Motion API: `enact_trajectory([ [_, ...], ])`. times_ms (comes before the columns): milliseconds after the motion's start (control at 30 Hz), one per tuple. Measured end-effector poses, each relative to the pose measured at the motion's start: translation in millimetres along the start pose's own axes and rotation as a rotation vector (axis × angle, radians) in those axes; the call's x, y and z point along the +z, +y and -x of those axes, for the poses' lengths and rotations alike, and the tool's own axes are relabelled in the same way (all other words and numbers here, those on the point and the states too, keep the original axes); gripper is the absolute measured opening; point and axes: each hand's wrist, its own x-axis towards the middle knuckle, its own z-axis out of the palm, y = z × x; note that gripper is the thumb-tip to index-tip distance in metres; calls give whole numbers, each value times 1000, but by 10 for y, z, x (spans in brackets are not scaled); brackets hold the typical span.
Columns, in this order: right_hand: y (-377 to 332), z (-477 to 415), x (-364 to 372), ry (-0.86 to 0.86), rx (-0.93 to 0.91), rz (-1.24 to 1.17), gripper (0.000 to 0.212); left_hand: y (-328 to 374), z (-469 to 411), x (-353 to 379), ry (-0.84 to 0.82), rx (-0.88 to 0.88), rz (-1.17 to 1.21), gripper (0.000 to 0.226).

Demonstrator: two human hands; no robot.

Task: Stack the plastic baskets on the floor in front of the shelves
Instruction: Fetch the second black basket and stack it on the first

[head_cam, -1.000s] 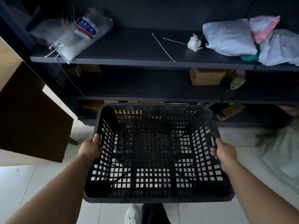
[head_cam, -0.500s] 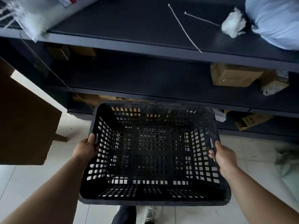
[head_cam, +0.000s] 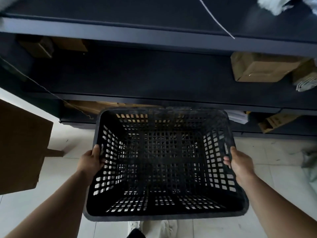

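Since a second ago the whole view has closed in on the shelves (head_cam: pixel 120 34). The bags on the top board have slid out of shot, and the black plastic basket (head_cam: pixel 164 218) now sits with its far rim right up against the bottom shelf edge, so it looks like the person has stepped in and started bending. The grip hasn't changed. The left hand (head_cam: pixel 91 162) is clamped on the left wall with its thumb hooked over the rim, and the right hand (head_cam: pixel 240 164) mirrors it on the right wall, fingertips curled round to the inside. Holding it at the middle of both long sides makes sense to me: a wide mesh crate stays level that way and goes straight down without tipping. The basket is mouth up, empty, and off the pale tiled floor (head_cam: pixel 274 169), just above the person's shoes (head_cam: pixel 168 227). Through the mesh I honestly can't tell whether another basket is already waiting underneath; the middle is just too dark. My guess is this is the lowering step, with the set-down spot between the feet and the shelving. Off to the left a brown cardboard panel (head_cam: pixel 20 143) stands near but not touching, and a cardboard box (head_cam: pixel 257 67) sits on the middle shelf, well out of the way.
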Motion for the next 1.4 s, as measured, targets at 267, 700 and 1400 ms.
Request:
enact_trajectory([
  [267,65,-134,118,-19,4,-28,35,-51,-134,43,5,-29,15,43],
  [700,150,-100,116,-22,19,-45,25,-113,-115,87,39,30,-22,38],
  [1400,298,-114,103,-93,-49,-82,22,-291,-103,29,7,5,15,45],
])
